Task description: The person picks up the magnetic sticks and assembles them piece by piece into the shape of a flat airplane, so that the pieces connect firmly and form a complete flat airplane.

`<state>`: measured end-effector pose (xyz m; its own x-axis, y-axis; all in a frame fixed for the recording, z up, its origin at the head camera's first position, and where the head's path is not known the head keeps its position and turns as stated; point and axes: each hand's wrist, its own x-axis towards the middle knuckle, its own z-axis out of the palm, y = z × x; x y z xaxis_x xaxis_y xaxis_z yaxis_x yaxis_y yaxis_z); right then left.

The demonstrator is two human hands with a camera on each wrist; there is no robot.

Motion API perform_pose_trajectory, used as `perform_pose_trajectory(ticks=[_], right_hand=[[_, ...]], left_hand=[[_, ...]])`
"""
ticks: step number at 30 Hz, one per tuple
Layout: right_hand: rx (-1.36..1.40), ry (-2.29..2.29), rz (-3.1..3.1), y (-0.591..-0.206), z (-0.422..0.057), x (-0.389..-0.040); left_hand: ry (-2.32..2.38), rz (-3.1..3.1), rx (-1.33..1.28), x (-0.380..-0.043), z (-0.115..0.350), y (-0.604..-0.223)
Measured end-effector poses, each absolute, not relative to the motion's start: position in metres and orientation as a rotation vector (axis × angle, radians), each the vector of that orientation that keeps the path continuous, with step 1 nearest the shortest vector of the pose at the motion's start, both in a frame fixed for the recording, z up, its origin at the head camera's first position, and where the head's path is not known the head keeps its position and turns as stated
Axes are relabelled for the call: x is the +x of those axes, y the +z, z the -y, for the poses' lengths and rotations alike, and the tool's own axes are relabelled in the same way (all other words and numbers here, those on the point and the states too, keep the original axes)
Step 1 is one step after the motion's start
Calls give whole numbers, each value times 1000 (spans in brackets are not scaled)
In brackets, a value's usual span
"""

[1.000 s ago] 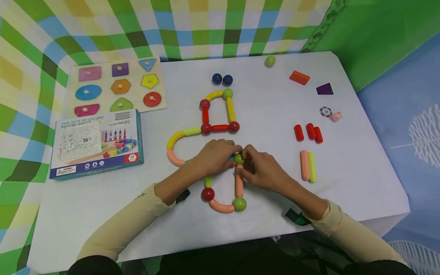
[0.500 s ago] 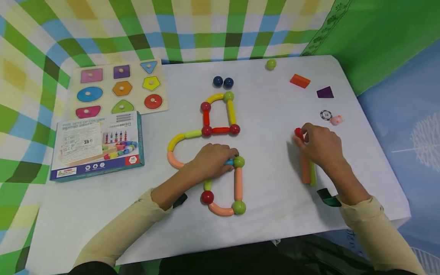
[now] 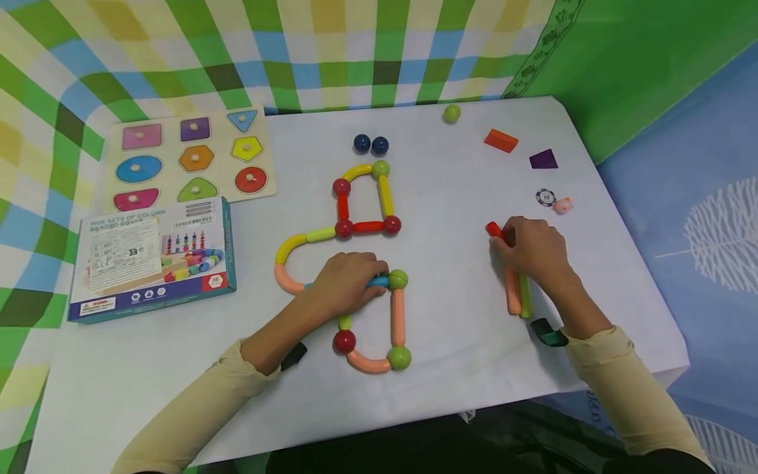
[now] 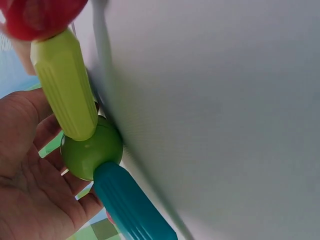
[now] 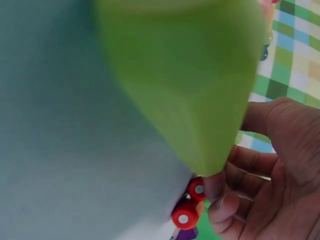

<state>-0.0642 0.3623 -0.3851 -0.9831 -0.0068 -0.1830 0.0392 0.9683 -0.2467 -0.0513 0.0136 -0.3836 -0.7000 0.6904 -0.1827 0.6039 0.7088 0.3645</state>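
Note:
My left hand [image 3: 349, 282] pinches a blue stick [image 3: 379, 281] beside a green ball [image 3: 398, 279] in the ball-and-stick figure. In the left wrist view another green ball [image 4: 92, 148] joins a yellow-green stick [image 4: 65, 85] to a blue stick [image 4: 132, 202], the fingers lying behind it. At the right, my right hand [image 3: 535, 247] holds a tilted red stick [image 3: 493, 229] between thumb and forefinger and hides the red pieces near it. Two red ends [image 5: 183, 218] show below the fingers in the right wrist view. A peach stick [image 3: 512, 293] and green stick [image 3: 525, 296] lie below that hand.
A puzzle board [image 3: 269, 168] and box [image 3: 151, 260] lie at the left. Two navy balls [image 3: 362, 143] and a green ball [image 3: 452, 114] sit at the back. An orange block [image 3: 501, 140], purple block [image 3: 543, 159], chip [image 3: 545, 197] and pink toy [image 3: 563, 205] lie at the right.
My right hand has left the figure and reached right to the red sticks; one red stick has turned to a slant. My left hand stays at the blue stick. The view has shifted slightly.

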Motion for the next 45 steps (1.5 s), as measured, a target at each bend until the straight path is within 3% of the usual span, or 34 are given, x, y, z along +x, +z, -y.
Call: perform_pose_trajectory(ticks=[8,25,45], right_hand=[[-38,-462,-2917,-384,-358,-50],[-713,-408,-2901,-388,-278,-29],[-794,-474,-2876,-393,-261,-15]], left_hand=[[382,-2638,1035,-50,-12,-385],[432,-2630,1043,-47,-11,-385],[382,-2648,1054,-47,-17,-384]])
